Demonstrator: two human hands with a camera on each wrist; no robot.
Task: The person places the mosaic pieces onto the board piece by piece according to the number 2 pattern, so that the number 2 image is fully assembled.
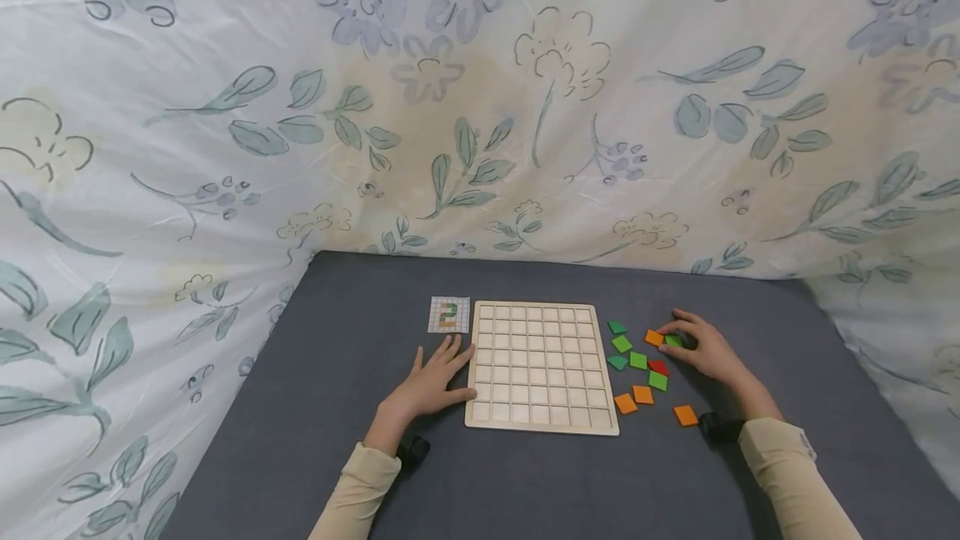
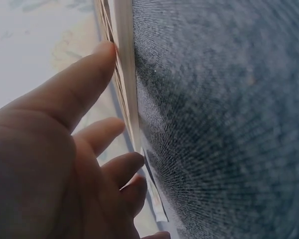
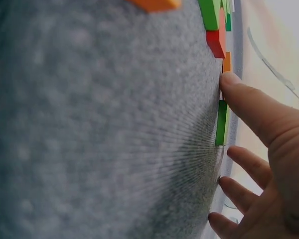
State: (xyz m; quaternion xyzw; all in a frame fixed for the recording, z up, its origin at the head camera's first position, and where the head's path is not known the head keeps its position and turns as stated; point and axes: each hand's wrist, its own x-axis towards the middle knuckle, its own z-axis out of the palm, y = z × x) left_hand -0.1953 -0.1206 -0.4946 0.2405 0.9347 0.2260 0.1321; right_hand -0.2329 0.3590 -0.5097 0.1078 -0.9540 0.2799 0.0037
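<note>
Noting nearest the tan sleeve cuffs (image 1: 371, 467) on the grey-covered bench (image 1: 285, 448), then a lone orange square tile (image 1: 686, 416) just short of the right wrist. Finding the left hand (image 1: 429, 386) with fingers spread, thumb touching the left edge of the wooden grid board (image 1: 542, 370). Seeing no tiles in its cells. Logging green square tiles (image 1: 638, 360) and a red tile (image 1: 658, 367) between board and right hand (image 1: 708, 350). Locating the far orange tile (image 1: 655, 337) at the right hand's thumb and index tips, leftward of its palm; reading right hand as far nearer than left, board lying further left, tile squarish with no clear long axis. Failing to tell whether pinching or only touching. Observing a green tile (image 1: 673, 341) partly under the same fingers. Marking a small pattern card (image 1: 448, 315) beyond the left fingertips, floral curtain (image 1: 525, 148) behind.
</note>
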